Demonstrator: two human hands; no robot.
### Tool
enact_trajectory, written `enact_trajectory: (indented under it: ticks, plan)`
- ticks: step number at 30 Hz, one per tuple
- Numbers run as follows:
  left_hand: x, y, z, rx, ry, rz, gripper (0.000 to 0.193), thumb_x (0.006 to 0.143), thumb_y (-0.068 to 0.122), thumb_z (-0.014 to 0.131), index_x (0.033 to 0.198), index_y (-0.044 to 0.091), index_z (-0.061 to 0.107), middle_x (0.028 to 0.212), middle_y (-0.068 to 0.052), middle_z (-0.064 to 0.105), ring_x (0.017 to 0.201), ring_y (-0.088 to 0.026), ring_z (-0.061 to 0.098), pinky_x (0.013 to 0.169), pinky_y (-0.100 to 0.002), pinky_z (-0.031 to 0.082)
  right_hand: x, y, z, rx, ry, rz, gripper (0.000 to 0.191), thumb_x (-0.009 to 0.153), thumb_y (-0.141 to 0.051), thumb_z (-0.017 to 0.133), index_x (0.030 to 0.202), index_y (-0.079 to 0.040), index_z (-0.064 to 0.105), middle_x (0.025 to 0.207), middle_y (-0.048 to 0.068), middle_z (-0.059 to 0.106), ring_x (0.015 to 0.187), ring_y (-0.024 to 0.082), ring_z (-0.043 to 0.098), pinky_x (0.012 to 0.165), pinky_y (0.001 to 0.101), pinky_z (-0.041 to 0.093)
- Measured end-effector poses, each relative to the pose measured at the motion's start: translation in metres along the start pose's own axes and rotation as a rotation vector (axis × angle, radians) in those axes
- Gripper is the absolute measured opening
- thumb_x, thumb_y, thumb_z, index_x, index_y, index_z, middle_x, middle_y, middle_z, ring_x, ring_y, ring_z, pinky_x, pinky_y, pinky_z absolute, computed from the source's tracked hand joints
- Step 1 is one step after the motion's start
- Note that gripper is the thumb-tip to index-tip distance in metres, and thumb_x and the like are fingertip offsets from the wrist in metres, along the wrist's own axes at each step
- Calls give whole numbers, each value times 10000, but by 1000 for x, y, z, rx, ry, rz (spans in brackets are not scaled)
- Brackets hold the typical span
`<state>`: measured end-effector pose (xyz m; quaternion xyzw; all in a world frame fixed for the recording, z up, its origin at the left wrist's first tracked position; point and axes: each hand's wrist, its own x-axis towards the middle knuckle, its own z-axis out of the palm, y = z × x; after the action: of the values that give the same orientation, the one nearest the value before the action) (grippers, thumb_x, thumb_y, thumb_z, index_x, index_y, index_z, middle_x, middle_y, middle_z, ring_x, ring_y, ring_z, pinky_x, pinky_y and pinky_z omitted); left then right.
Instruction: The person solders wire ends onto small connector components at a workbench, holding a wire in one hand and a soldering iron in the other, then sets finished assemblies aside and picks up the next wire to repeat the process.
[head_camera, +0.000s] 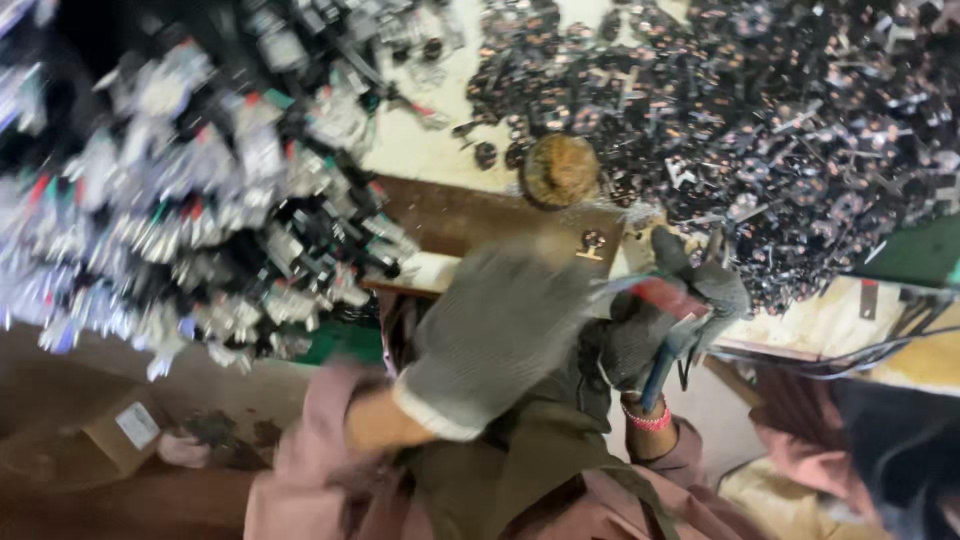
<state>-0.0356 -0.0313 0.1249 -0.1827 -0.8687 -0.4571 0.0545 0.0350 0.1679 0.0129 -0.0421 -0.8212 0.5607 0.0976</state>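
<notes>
- Two gloved hands work at the near edge of the counter (440, 150), both in grey knit gloves; the view is blurred by motion
- Left hand (495, 335) shows its back to the camera, fingers curled downward; whether it grips anything cannot be told, as the palm side is hidden and smeared
- Right hand (680, 315) is closed around a tool (668, 330) with a red part near the fist and a blue handle
- That tool's long axis runs on a slant: the blue handle points down and toward the person's body, ending by the wrist, while the red end points up and away, toward the heap on the counter's right side
- A red beaded bracelet (648, 418) circles the right wrist, just below the handle's end
- A dark wooden block (480, 220) lies at the counter's near edge, just beyond the left hand, with a small metal piece (591, 245) on its right end
- A round brown knob-like object (560, 170) sits at the far edge of the block
- A heap of small dark parts (780, 130) covers the counter's far right corner
- A heap of white, black and red-tipped parts (200, 190) fills the left side
- A small cardboard box (125, 430) rests low at the left, below the counter
</notes>
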Motion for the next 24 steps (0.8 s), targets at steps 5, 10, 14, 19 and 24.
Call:
enact_trajectory:
  ticks: [5,10,14,19,24]
  plan:
    - [79,10,24,26,378,268,232,937,189,615,1132,76,670,991,-114,644,890,-283,619,769,-432,499,1,0,15,106,52,-25,197,1062,-122,628,1207,-73,504,1199,161,709,887,184,644,783,306,499]
    - [-12,-39,58,-6,-183,279,238,958,179,574,1141,65,675,997,-117,653,889,-268,629,757,-420,505,-1,2,17,156,63,7,197,1069,-102,613,1216,-80,485,1204,161,715,825,151,629,738,286,487]
    - [-49,-165,64,1086,-9,-269,250,975,172,541,1148,56,680,1002,-120,660,889,-255,637,747,-411,510,2,6,16,112,80,-2,199,1074,-86,601,1223,-85,469,1209,161,719,775,124,617,702,269,478]
    - [-52,-190,70,1637,-303,-303,240,967,148,529,1097,42,701,924,-143,663,782,-275,641,600,-449,493,3,3,15,167,120,57,205,1080,-66,585,1232,-91,450,1214,162,725,713,91,603,657,249,466]
    - [-90,-79,35,1092,27,-257,345,933,184,570,1216,27,688,988,-178,686,789,-335,642,650,-480,503,9,7,18,-13,165,-131,186,1111,-39,600,1233,-71,463,1147,132,594,849,158,562,796,298,475]
